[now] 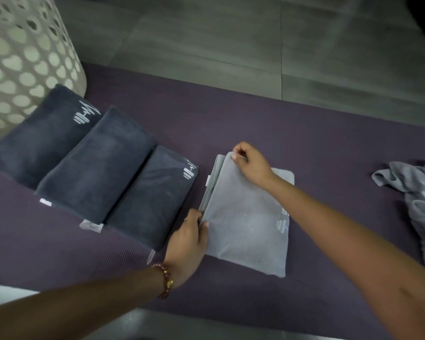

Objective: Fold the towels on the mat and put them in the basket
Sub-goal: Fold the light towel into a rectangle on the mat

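A light grey towel (248,222), folded into a rectangle, lies on the purple mat (231,123) in the middle. My right hand (252,163) pinches its far left corner. My left hand (189,239) pinches the near left edge of the same towel. Three folded dark grey towels (93,155) lie side by side to the left, overlapping slightly. A crumpled grey towel (417,192) sits at the right edge of the mat. The white perforated basket (22,60) stands at the far left behind the dark towels.
Grey floor tiles (255,38) stretch beyond the mat. A white surface (0,293) shows at the lower left edge. Bare mat lies between the light towel and the crumpled one.
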A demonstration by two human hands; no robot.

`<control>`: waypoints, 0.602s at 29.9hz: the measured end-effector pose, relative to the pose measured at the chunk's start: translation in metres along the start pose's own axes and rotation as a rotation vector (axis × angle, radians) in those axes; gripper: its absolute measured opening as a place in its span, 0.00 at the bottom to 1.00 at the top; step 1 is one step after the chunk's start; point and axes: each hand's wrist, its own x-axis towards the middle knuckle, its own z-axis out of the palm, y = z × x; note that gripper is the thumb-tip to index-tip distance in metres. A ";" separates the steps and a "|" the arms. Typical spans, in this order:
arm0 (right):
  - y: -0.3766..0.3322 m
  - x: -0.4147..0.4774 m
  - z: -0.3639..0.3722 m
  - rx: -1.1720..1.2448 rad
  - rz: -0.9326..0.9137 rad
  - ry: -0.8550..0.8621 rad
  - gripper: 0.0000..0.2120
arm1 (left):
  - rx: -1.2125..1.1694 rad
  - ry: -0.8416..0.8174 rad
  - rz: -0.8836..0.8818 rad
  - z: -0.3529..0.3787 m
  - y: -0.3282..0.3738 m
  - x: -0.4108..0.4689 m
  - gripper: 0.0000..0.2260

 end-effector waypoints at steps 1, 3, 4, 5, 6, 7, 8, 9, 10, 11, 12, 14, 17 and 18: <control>-0.002 -0.001 0.000 -0.015 -0.024 0.020 0.10 | -0.003 0.008 -0.022 0.000 0.000 -0.001 0.05; -0.005 0.001 -0.001 -0.045 -0.048 0.008 0.06 | 0.002 0.013 -0.068 -0.001 -0.002 -0.001 0.05; -0.008 0.002 0.000 -0.061 -0.054 -0.013 0.04 | 0.010 0.005 -0.084 -0.001 -0.003 -0.002 0.05; -0.010 0.003 0.003 -0.077 -0.060 -0.038 0.04 | 0.018 -0.005 -0.091 -0.002 -0.005 -0.002 0.04; -0.013 0.003 0.006 -0.097 -0.060 -0.059 0.04 | 0.020 -0.016 -0.093 -0.003 -0.006 -0.002 0.03; -0.015 0.004 0.010 -0.118 -0.052 -0.079 0.03 | 0.017 -0.024 -0.090 -0.004 -0.006 -0.002 0.03; -0.017 0.004 0.014 -0.144 -0.037 -0.098 0.03 | 0.019 -0.032 -0.081 -0.005 -0.006 -0.002 0.05; -0.018 0.005 0.017 -0.177 -0.025 -0.107 0.03 | 0.028 -0.040 -0.070 -0.007 -0.005 -0.002 0.07; -0.018 0.005 0.020 -0.210 -0.019 -0.100 0.04 | 0.044 -0.053 -0.058 -0.009 -0.005 -0.002 0.10; -0.017 0.005 0.022 -0.235 -0.025 -0.076 0.05 | 0.067 -0.069 -0.043 -0.011 -0.003 -0.001 0.13; -0.016 0.004 0.023 -0.249 -0.032 -0.050 0.07 | 0.088 -0.087 -0.027 -0.013 -0.001 0.001 0.16; -0.013 0.001 0.020 -0.299 -0.045 -0.011 0.10 | 0.093 -0.116 0.013 -0.015 0.005 0.011 0.19; -0.004 -0.006 0.001 -0.428 0.003 -0.005 0.18 | -0.064 -0.146 0.009 -0.015 0.017 0.039 0.21; 0.001 -0.008 -0.010 -0.446 0.037 -0.018 0.19 | -0.146 -0.170 -0.008 -0.014 0.022 0.051 0.20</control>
